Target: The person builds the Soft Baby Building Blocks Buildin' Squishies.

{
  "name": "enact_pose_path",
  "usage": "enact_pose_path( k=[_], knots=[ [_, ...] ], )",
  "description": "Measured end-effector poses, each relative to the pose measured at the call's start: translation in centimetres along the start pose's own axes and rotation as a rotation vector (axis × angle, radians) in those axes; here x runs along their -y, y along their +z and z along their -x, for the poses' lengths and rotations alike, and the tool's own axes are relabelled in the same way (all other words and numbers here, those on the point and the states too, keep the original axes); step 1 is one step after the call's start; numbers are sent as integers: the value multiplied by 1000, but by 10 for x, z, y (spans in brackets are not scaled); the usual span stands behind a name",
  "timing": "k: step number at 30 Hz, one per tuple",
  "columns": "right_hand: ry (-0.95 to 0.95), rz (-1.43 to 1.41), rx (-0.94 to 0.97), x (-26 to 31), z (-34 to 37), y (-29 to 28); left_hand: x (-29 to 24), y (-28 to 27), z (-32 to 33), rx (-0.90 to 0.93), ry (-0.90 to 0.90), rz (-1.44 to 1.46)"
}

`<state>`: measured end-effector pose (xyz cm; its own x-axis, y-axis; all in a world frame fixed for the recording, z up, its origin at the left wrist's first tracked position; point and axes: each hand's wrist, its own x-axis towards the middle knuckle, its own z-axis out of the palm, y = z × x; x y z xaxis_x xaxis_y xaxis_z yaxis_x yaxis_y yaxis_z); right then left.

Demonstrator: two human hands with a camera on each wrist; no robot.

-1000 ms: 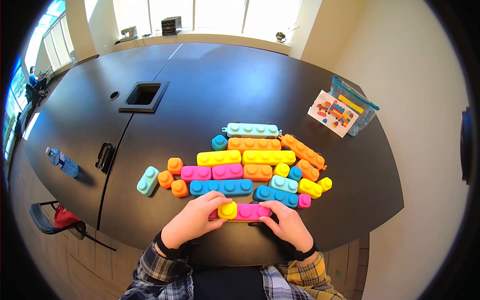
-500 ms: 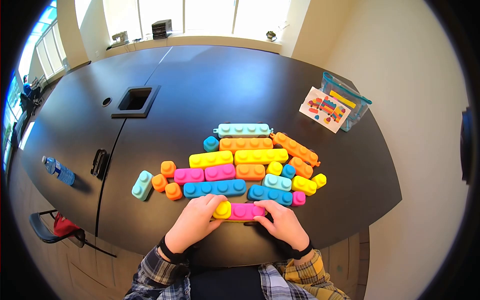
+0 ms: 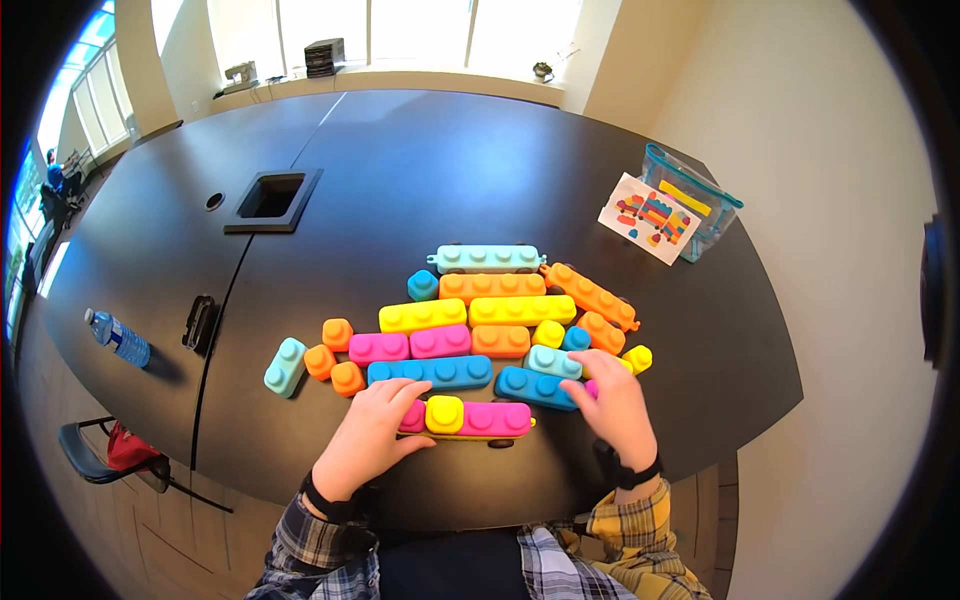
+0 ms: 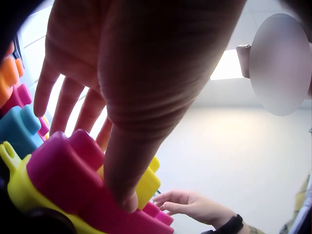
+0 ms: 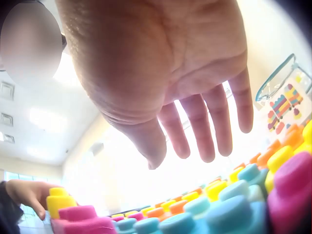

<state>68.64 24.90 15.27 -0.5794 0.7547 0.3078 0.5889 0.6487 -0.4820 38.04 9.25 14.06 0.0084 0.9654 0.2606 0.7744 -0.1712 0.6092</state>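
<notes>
A yellow wheeled toy wagon (image 4: 22, 187) carries a long pink block (image 3: 497, 420). A small yellow block (image 3: 444, 413) sits on top of it, left of the middle. My left hand (image 3: 372, 428) holds the left end of this stack, thumb on the near side and fingers beyond it. In the left wrist view the thumb lies against the pink side. My right hand (image 3: 615, 408) hovers with fingers extended over the blocks at right, a blue block (image 3: 535, 388) and a light teal block (image 3: 553, 362) beside its fingertips. It partly hides a small pink block and a yellow block.
Several orange, yellow, pink and blue blocks lie beyond the hands, with a light blue wagon (image 3: 487, 259) and an orange wagon (image 3: 592, 297) behind. A picture card (image 3: 650, 220) leans on a clear pouch (image 3: 712, 222). A water bottle (image 3: 118, 338) and dark case (image 3: 199, 324) are at left.
My right hand has let go of the stack's right end and moved right and forward over the blocks. The left hand stays at the left end. The view has shifted slightly.
</notes>
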Motion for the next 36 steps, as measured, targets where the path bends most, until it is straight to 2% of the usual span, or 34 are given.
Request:
enact_pose_path(
  k=[2, 12, 15, 17, 18, 20, 21, 23, 27, 36],
  knots=[
    [-27, 231, -9, -25, -7, 3, 9, -1, 4, 20, -14, 15],
    [16, 330, 90, -51, -18, 26, 12, 5, 7, 2, -13, 53],
    [53, 247, 60, -44, -20, 20, 12, 5, 7, 12, -21, 57],
    [-3, 17, -94, -36, -20, 15, 13, 5, 7, 10, -20, 60],
    [-3, 17, -92, -27, -18, 9, 13, 6, 7, 7, -18, 63],
    [61, -284, -15, -3, -13, 0, 14, 6, 7, 10, -21, 68],
    [61, -284, -13, 3, -9, 2, 14, 7, 6, 12, -22, 72],
    [-23, -459, 57, 14, -1, 6, 13, 7, 6, 10, -26, 77],
    [-85, -439, 166, 25, 8, 14, 13, 6, 6, 6, -24, 79],
    [-125, -403, 207, 35, 7, 28, 14, 9, 6, 5, -28, 91]
  ],
)
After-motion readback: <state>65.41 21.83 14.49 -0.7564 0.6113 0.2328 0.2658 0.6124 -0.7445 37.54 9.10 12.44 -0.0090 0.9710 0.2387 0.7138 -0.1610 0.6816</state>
